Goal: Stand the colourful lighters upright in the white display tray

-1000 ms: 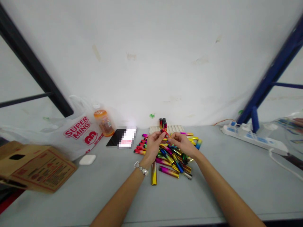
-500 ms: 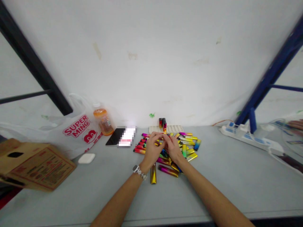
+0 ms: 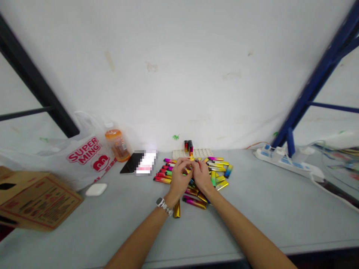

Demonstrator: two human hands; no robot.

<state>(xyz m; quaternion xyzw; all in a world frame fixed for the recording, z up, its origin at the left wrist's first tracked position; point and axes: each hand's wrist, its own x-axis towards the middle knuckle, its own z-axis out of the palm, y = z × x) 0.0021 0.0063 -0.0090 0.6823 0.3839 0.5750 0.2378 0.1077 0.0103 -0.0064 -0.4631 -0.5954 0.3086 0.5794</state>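
Observation:
My left hand (image 3: 179, 177) and my right hand (image 3: 201, 175) meet fingertip to fingertip over a heap of shiny coloured lighters (image 3: 217, 172) on the grey table (image 3: 112, 220). Both pinch a small reddish lighter (image 3: 193, 164) between them; most of it is hidden by my fingers. A gold lighter (image 3: 176, 209) lies beside my left wrist, which wears a watch. Behind the heap a white tray (image 3: 202, 152) holds a few dark lighters standing upright (image 3: 188, 146).
A phone (image 3: 138, 163), an orange drink bottle (image 3: 117, 143), a white plastic bag (image 3: 84, 157), a white earbud case (image 3: 96, 189) and a cardboard box (image 3: 33, 200) lie to the left. A power strip (image 3: 286, 162) sits at the right, by a blue frame post.
My hands have come together over the heap; a second ago they were apart with the red lighter held between them. The view has shifted slightly.

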